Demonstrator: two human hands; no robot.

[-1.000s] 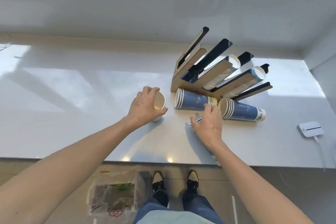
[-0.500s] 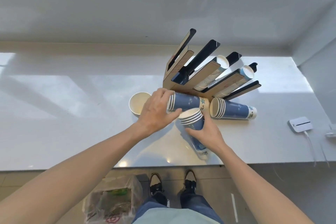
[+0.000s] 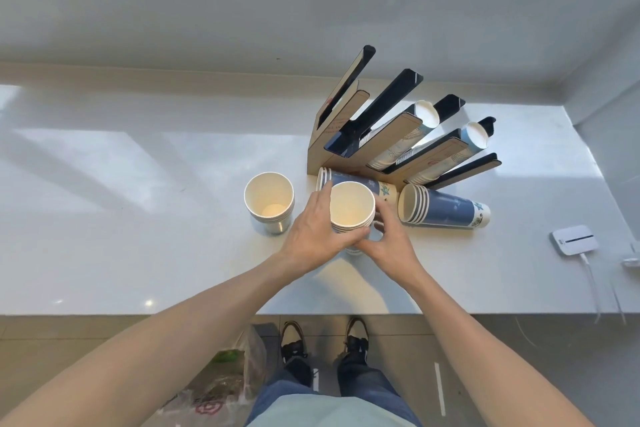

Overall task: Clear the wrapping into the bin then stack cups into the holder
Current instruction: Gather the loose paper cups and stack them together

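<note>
An upright stack of blue paper cups [image 3: 351,206] stands on the white counter [image 3: 138,218], mouth up. My left hand [image 3: 311,236] wraps its left side and my right hand [image 3: 388,239] grips its right side lower down. A second upright stack [image 3: 268,201] stands just to the left. Two more stacks lie on their sides: one [image 3: 360,184] behind the held stack, one [image 3: 446,211] to the right. Behind them stands the slotted cardboard cup holder [image 3: 391,135], with cups in its two right slots.
A white router [image 3: 575,239] with a cable lies at the counter's right edge. On the floor below, a bin lined with a plastic bag [image 3: 221,388] holds wrapping, left of my shoes. A wall and window sill run behind the counter.
My right hand lifted a lying stack of cups and stood it upright. My left hand left the stack at the left and came across to hold the raised one.
</note>
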